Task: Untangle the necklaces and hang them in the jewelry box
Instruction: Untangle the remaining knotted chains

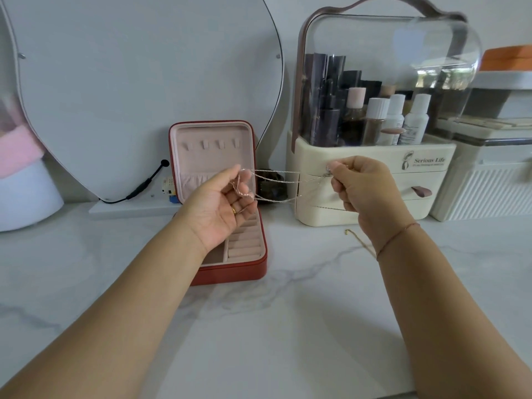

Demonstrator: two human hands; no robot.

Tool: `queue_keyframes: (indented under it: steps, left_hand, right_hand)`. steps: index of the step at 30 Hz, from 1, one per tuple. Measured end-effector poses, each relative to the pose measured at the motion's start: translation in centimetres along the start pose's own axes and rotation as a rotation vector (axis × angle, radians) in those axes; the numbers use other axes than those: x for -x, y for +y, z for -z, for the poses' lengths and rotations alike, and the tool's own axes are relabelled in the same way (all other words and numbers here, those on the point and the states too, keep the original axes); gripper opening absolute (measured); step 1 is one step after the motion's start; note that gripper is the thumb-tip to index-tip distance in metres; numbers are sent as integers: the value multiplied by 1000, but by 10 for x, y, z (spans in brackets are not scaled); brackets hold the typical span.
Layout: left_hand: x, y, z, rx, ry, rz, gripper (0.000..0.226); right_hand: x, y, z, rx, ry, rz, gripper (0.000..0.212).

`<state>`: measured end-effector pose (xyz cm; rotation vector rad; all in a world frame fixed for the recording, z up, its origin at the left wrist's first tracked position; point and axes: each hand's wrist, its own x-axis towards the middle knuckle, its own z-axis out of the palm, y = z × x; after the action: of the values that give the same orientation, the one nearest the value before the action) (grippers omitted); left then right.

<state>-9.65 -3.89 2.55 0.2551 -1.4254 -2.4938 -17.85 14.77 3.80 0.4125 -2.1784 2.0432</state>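
A thin silver necklace chain [288, 184] stretches in several strands between my two hands above the marble counter. My left hand [223, 203] is palm up with the chain looped round its curled fingers, just in front of the open red jewelry box [230, 272]. My right hand [359, 182] pinches the other end, with a small pendant at its fingertips. The box's pink lid [211, 156] stands upright with a row of small hooks, all bare. A second, gold chain [359, 240] lies on the counter under my right wrist.
A cream cosmetics organizer [374, 180] with a clear dome and bottles stands right behind my right hand. A curved mirror [144, 82] leans on the wall at the back left, with a black cable at its foot. A white ribbed case [483, 191] sits far right.
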Motion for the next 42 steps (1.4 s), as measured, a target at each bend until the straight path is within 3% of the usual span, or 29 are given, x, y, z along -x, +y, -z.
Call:
queue_keyframes:
  steps: [5,10,19,25,32,42]
  left_hand:
    - [1,-5,0,-428,46,-54,24]
    - [-3,-6,4,-536,56,-56,16]
    - [0,-16,1,-872,19,-131,20]
    - [7,-20,-7,-883,-164,-155,11]
    - [15,-18,-18,-538,-274,-242,36]
    - [14,-18,-20,-474,-152,-287,9]
  right_hand:
    - [2,-6,1,-125,118,97,11]
    - [7,-12,2,-223,193,173,11]
    - [13,-17,2,-288,-93,244,13]
    - [12,-14,-3,-182,-245,286,14]
    - [14,-11,-10,-99,-366,250,12]
    - [19,-7,-21,-167,-496,128,11]
